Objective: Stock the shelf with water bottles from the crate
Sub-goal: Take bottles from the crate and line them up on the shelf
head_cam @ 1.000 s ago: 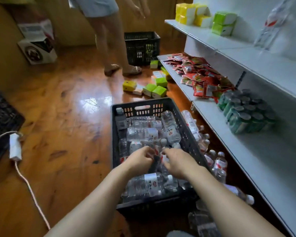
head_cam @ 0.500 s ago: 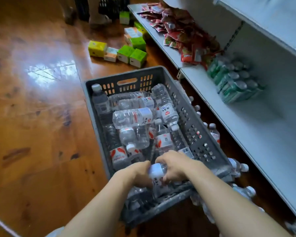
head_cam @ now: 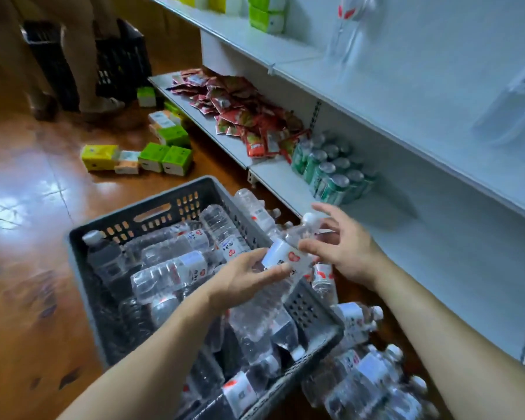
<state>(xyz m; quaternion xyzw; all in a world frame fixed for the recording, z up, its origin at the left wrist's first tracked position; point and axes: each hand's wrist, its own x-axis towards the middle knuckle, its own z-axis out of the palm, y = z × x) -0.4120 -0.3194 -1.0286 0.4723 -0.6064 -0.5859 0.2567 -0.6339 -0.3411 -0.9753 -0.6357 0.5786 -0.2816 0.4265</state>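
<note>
Lifting one water bottle (head_cam: 287,257) clear of the crate (head_cam: 308,310) is the step in hand, as I judge it: the left hand (head_cam: 243,278) grips the labelled body from below, and the right hand (head_cam: 341,248), fingers spread and loosely curved, touches the bottle near its neck without plainly closing on it. The white cap points away, toward the shelf (head_cam: 422,268) just beyond the right hand. The next move calls for carrying the bottle over the crate's right wall and standing it on the bare shelf board.

Below the hands the crate holds roughly a dozen bottles, heaped and blurred, so no exact count. Right of the crate, more bottles (head_cam: 373,368) lie on the floor. Farther along the shelf stands one pack of green cans (head_cam: 331,171), then a heap of red sachets (head_cam: 243,113).
</note>
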